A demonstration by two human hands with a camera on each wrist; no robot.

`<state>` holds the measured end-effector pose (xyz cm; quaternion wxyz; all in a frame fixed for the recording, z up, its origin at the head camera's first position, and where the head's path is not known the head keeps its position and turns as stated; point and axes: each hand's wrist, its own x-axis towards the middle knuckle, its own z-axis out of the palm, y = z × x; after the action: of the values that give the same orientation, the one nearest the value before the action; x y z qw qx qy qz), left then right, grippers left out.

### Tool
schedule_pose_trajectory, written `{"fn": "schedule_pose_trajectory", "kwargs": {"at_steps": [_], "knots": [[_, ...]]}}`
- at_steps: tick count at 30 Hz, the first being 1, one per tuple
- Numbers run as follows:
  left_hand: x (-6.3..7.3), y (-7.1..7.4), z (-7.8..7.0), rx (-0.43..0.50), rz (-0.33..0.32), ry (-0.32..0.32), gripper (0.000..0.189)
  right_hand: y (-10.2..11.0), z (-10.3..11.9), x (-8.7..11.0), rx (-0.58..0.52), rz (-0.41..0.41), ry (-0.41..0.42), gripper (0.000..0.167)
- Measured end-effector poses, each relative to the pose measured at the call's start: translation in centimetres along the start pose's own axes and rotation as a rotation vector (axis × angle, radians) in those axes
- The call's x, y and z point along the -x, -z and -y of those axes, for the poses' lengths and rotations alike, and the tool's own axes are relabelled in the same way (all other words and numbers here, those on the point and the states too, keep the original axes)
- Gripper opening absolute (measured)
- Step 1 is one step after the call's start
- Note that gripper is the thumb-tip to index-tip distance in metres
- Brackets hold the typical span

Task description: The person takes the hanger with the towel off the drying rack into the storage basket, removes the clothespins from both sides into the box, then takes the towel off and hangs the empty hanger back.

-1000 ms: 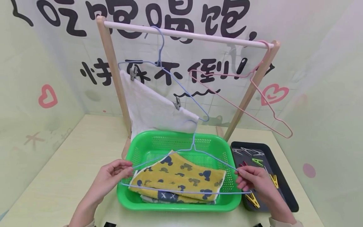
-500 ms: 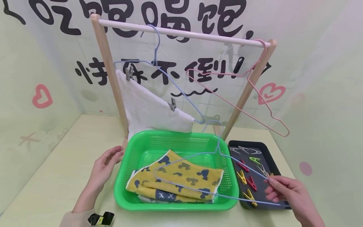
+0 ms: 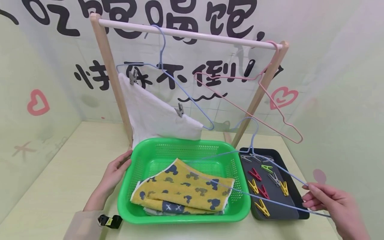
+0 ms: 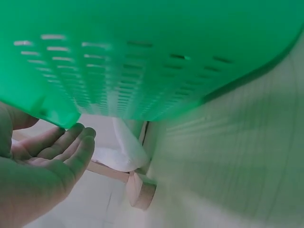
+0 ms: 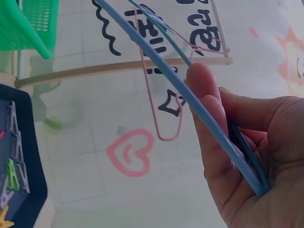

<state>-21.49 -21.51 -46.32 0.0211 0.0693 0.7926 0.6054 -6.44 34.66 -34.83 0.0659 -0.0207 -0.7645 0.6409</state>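
Observation:
My right hand point(image 3: 330, 200) pinches a blue clothes hanger point(image 3: 280, 166) near its right end. In the right wrist view the hanger's wires point(image 5: 161, 76) pass between thumb and fingers. The hanger reaches left over the clip tray and the basket. My left hand point(image 3: 112, 171) is at the left rim of a green plastic basket point(image 3: 122, 200). In the left wrist view its fingers point(image 4: 71, 147) lie fairly straight beside the rim; the thumb is partly hidden. A yellow towel with dark animal shapes point(image 3: 192, 186) lies folded in the basket, over a greyish cloth.
Behind stands a rack with a white rod point(image 3: 192, 34). From it hang a blue hanger point(image 3: 186, 90) with a white cloth point(image 3: 159, 113) held by grey clips, and a pink hanger point(image 3: 234, 101). A black tray point(image 3: 288, 208) with several coloured clips stands right of the basket.
The left hand has let go of the hanger and moved to the basket's left rim. The right hand has carried the hanger rightward, partly over the tray.

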Motion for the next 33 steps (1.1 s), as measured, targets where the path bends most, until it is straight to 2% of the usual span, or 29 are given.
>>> {"fn": "schedule_pose_trajectory", "kwargs": {"at_steps": [3, 7, 16, 20, 23, 25, 28, 30, 33], "knots": [[0.1, 0.1, 0.2, 0.007, 0.002, -0.012, 0.050, 0.5, 0.5, 0.0, -0.022, -0.022, 0.052, 0.030], [0.1, 0.2, 0.3, 0.025, 0.007, -0.025, 0.051, 0.6, 1.5, -0.2, 0.003, -0.078, 0.098, 0.027], [0.1, 0.1, 0.4, 0.069, -0.001, -0.020, 0.050, -2.0, 3.9, -1.6, 0.119, -0.292, 0.141, 0.012], [0.1, 0.1, 0.4, 0.071, -0.007, -0.003, 0.050, -3.4, 5.2, -2.6, 0.042, -0.404, 0.166, 0.012], [0.2, 0.1, 0.4, 0.075, -0.011, 0.006, 0.050, -4.6, 6.2, -3.5, -0.044, -0.466, 0.249, 0.017], [0.3, 0.1, 0.5, 0.078, -0.012, 0.007, 0.049, -5.3, 6.8, -4.3, -0.074, -0.477, 0.332, 0.019], [0.3, 0.1, 0.6, 0.078, -0.014, 0.002, 0.049, -6.1, 7.7, -5.8, -0.104, -0.445, 0.462, 0.019], [0.3, 0.0, 0.6, 0.079, -0.014, -0.005, 0.049, -6.6, 8.3, -6.8, -0.123, -0.431, 0.505, 0.019], [0.2, 0.0, 0.6, 0.086, -0.012, -0.010, 0.049, -7.3, 9.0, -8.3, -0.149, -0.422, 0.512, 0.020]]}}
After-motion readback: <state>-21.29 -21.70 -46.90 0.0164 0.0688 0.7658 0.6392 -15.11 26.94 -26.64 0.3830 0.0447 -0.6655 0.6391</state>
